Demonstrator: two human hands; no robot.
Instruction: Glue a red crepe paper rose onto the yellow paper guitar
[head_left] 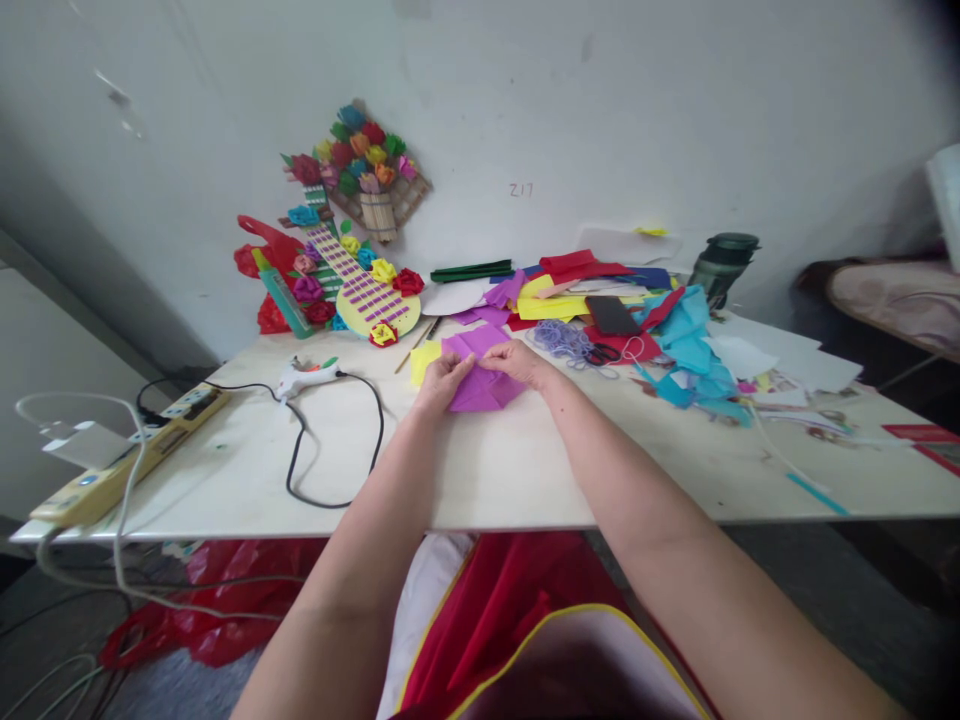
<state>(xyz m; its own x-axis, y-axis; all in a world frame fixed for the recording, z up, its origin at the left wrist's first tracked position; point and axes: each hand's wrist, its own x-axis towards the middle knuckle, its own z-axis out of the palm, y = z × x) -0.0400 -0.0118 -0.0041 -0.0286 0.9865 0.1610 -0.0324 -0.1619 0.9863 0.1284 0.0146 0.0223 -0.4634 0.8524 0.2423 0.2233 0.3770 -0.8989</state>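
Observation:
A sheet of purple crepe paper lies on the white table, creased, in front of me. My left hand is closed at its left side, thumb and fingers pinching the paper. My right hand pinches it near the middle, fingertips close to those of the left. Just left of the purple paper is a piece of yellow paper, partly covered by my left hand. Behind it lie a thin stick and a dark pen.
A white glue gun with a looping black cord lies left, near a power strip. Behind stand a paper-flower guitar and a green glue bottle. Right are purple yarn, scissors, blue crepe paper and a dark bottle.

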